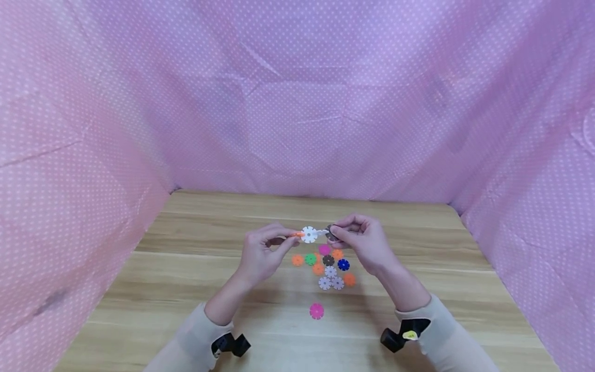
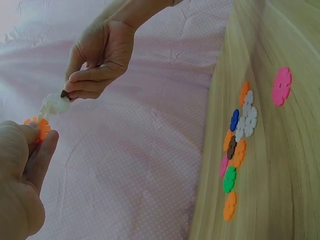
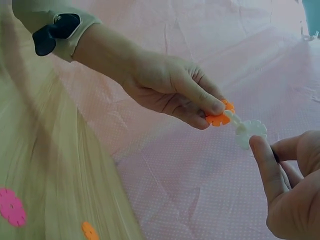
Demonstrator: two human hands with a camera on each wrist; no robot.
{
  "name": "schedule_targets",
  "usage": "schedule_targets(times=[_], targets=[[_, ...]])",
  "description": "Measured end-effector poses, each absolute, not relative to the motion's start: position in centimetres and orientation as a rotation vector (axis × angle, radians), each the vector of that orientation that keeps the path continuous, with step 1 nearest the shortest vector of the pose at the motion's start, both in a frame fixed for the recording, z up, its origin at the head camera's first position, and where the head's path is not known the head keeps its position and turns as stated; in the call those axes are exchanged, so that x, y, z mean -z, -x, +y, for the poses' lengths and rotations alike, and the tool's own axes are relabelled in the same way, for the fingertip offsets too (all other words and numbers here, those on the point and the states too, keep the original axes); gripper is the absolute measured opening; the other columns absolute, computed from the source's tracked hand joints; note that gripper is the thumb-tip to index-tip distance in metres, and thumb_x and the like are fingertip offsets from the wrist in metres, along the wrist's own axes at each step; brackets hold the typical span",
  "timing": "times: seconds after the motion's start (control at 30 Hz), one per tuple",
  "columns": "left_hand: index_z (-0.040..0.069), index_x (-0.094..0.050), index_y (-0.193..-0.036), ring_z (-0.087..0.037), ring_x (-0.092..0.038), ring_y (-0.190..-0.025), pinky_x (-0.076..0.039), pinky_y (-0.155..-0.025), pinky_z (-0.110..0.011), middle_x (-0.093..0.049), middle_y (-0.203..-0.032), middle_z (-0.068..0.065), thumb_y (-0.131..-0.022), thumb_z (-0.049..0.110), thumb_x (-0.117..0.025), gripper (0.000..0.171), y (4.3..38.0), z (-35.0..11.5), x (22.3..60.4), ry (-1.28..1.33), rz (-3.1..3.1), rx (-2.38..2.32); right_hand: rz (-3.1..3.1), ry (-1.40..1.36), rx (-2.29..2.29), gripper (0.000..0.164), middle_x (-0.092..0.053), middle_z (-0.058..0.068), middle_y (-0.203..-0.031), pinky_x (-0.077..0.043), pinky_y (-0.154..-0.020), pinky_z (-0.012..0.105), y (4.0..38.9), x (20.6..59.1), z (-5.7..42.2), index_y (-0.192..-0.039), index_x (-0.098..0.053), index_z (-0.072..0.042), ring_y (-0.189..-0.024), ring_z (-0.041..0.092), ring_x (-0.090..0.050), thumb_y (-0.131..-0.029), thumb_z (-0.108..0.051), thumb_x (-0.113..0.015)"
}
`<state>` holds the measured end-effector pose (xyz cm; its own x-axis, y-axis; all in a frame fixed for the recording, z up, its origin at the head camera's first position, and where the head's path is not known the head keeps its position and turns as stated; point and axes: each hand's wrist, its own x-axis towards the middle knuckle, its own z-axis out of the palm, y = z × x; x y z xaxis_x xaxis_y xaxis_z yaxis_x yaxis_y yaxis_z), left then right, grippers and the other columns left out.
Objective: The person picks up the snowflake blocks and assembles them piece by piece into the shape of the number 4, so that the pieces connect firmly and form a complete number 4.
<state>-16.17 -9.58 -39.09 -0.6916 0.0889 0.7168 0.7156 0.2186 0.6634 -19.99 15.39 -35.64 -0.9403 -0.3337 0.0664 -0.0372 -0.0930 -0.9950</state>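
Observation:
Above the table, my left hand (image 1: 266,252) pinches an orange interlocking disc (image 3: 218,120) between thumb and fingers. A chain of two white interlocking discs, the nearer one a white disc (image 1: 309,234), joins it and spans the space between the hands. My right hand (image 1: 369,245) pinches a dark brown interlocking disc (image 1: 330,233) at the other end of the white pieces. Its edge meets the outer white disc (image 3: 251,133); the fingers hide most of the brown disc in both wrist views.
Loose discs lie on the wooden table (image 1: 186,268) below the hands: a green disc (image 1: 310,259), a blue disc (image 1: 343,264), a brown disc (image 1: 328,260), white discs (image 1: 330,272) and several orange ones. A pink disc (image 1: 316,311) lies apart, nearer the front. Pink dotted cloth (image 1: 297,129) surrounds the table.

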Motion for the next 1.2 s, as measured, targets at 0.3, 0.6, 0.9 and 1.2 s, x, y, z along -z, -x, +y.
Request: schedule_targets(times=[0.3,0.6,0.9,1.2], targets=[[-0.004,-0.08,-0.098,-0.026,-0.08,-0.077,-0.071,-0.072,-0.034,-0.078,-0.088,-0.014,-0.088,-0.014,-0.077,0.015,16.4,-9.4,39.1,0.734,-1.961,1.538,1.979,0.427,2.149,0.01,-0.081,0.001,-0.09,-0.07,-0.075,0.027,20.2,35.5,15.4,-0.102,-0.069,0.001,-0.076,0.014,-0.079,-0.097,0.009,-0.068],[-0.004,-0.08,-0.099,-0.018,-0.081,-0.081,-0.07,-0.074,-0.031,-0.078,-0.088,-0.017,-0.088,-0.013,-0.078,0.014,16.7,-8.8,39.2,0.738,-1.9,1.593,1.958,0.526,2.156,0.01,-0.074,-0.001,-0.088,-0.071,-0.076,0.03,20.1,35.2,15.6,-0.109,-0.061,0.002,-0.075,0.013,-0.078,-0.101,0.007,-0.063],[-0.007,-0.079,-0.098,-0.005,-0.078,-0.08,-0.071,-0.073,-0.036,-0.078,-0.09,-0.024,-0.089,-0.013,-0.077,0.011,16.5,-8.8,38.8,0.682,-1.853,1.705,2.13,0.686,1.984,0.021,-0.073,0.009,-0.09,-0.071,-0.075,0.033,20.9,36.4,17.2,-0.112,-0.062,0.005,-0.076,0.018,-0.075,-0.112,-0.013,-0.051],[-0.011,-0.075,-0.099,-0.007,-0.076,-0.077,-0.071,-0.074,-0.036,-0.076,-0.092,-0.028,-0.088,-0.018,-0.072,0.013,16.5,-9.6,38.6,0.651,-1.812,1.783,2.675,0.877,0.94,0.007,-0.072,-0.002,-0.087,-0.061,-0.068,0.02,21.2,42.2,19.3,-0.096,-0.073,-0.01,-0.078,0.009,-0.066,-0.096,-0.015,-0.078]])
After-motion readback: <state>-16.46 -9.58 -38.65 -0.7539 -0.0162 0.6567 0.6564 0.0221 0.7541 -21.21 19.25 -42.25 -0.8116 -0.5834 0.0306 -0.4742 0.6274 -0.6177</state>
